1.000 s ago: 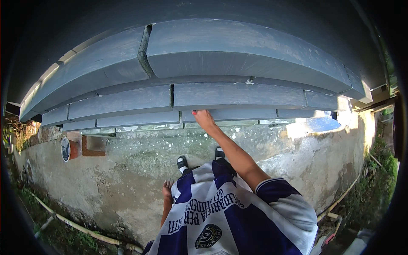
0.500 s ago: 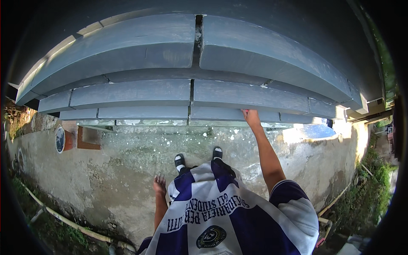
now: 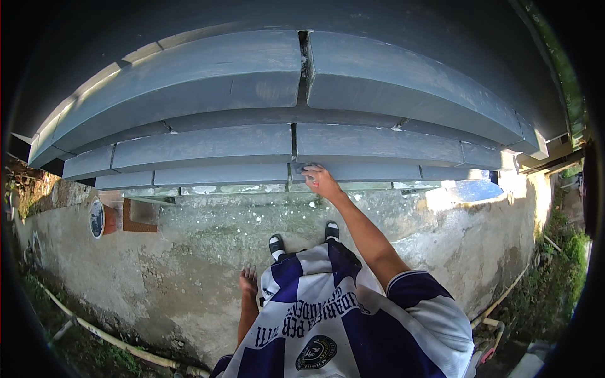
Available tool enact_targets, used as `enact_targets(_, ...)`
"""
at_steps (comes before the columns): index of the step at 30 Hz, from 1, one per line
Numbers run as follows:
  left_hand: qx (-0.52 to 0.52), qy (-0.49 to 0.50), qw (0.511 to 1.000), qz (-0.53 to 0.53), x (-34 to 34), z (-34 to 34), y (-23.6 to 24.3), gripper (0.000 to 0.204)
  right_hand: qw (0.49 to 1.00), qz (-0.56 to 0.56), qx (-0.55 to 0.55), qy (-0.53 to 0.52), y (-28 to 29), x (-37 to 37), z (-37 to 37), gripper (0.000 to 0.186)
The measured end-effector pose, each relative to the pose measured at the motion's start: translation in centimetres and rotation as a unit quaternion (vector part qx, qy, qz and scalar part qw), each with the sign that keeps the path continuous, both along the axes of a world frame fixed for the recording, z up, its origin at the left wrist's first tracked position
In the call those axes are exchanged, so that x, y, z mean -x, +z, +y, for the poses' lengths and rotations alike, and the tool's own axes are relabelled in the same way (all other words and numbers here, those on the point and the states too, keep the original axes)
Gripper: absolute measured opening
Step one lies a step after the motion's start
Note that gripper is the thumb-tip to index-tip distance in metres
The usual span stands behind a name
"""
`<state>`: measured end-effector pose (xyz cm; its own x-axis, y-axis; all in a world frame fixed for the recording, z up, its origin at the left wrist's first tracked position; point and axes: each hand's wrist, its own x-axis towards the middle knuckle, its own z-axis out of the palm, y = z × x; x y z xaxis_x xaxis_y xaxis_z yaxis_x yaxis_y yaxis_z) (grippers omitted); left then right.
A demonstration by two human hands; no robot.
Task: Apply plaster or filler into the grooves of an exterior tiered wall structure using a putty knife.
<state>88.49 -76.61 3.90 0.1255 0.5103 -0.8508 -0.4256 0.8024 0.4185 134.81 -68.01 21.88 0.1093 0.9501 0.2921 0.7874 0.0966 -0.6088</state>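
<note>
My right hand reaches up to the ledge wall, its fingers closed over a small grey pad. The pad presses on the face of a lower grey panel, just right of a dark vertical joint. How thick the pad is, the fingers partly hide. Hanging low beside my body, my left hand has its fingers apart and holds nothing. Above my right hand runs a grey painted ledge, and a larger grey block juts out over it.
On stained concrete ground stand my sandalled feet. A bucket sits at the left, next to a brown frame-like piece. Long pipes run behind me, and a bluish-white surface catches sunlight at the right.
My right hand has slid left along the lower panel, from well right of the vertical joint to close beside it. My left hand still hangs open.
</note>
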Motion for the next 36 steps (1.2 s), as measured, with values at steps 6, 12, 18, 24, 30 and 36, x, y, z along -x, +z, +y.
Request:
enact_targets(6, -0.013, -0.003, 1.000, -0.006, 1.5, 1.0, -0.7, 0.049, 0.985, -0.003, -0.017, -0.174, 0.2, -9.4, -10.4, 0.026)
enact_targets(12, 0.002, -0.004, 1.000, 0.015, 0.9, 0.0, 0.4, 0.049, 0.912, -0.006, -0.068, -0.405, 0.4, -16.0, -16.1, 0.018)
enact_targets(18, -0.040, 0.054, 0.992, -0.109, 1.3, -1.3, -4.1, 0.053, 0.901, -0.112, 0.075, -0.413, 0.0, -7.1, -5.3, 0.020)
enact_targets(24, 0.009, -0.041, 0.998, -0.045, -0.3, 0.6, -2.5, 0.052, 0.985, 0.049, 0.004, -0.165, 1.7, 8.5, 5.4, 0.032)
enact_targets(30, -0.032, -0.014, 0.999, 0.000, -1.8, 0.8, 1.9, 0.052, 0.854, 0.383, -0.047, -0.350, 0.5, 1.8, 1.5, 0.020)
enact_targets(36, -0.012, -0.010, 1.000, 0.001, 3.1, -1.2, -3.8, 0.053, 0.878, 0.177, -0.025, -0.444, 1.9, -8.6, -7.7, 0.028)
